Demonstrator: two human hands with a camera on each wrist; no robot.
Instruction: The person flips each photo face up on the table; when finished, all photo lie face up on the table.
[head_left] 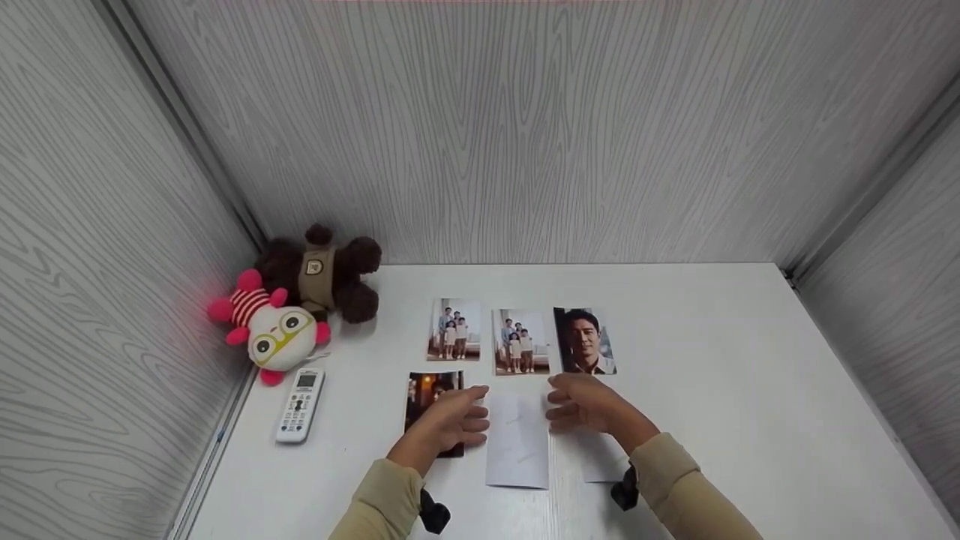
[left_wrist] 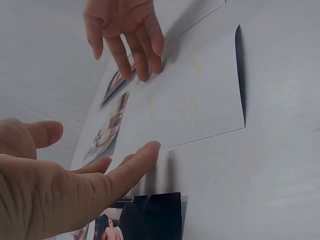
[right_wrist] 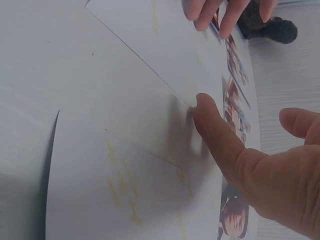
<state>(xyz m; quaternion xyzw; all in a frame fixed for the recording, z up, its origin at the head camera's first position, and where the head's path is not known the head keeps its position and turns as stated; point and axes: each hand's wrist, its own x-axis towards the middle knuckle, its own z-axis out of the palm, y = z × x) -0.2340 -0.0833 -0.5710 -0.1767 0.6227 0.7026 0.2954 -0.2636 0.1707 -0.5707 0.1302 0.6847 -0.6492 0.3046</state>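
A white photo back (head_left: 517, 450) lies between my two hands, with faint yellowish marks on it in the left wrist view. My left hand (head_left: 450, 421) hovers over a dark photo (head_left: 417, 399), fingers extended toward the white back's left edge. My right hand (head_left: 589, 405) is at its opposite edge, index fingertip (right_wrist: 204, 102) right at the border, thumb apart. Under the right hand lies a second white back (right_wrist: 125, 200), partly hidden in the head view. Neither hand grips anything.
Behind the hands lie two family photos (head_left: 454, 330) (head_left: 520, 343) and a portrait photo (head_left: 586, 341) in a row. To the left are a white remote control (head_left: 301, 405), a pink-and-white plush toy (head_left: 281, 337) and a brown plush toy (head_left: 349, 277). Grey wood-grain panels (head_left: 480, 135) surround the white table (head_left: 720, 375).
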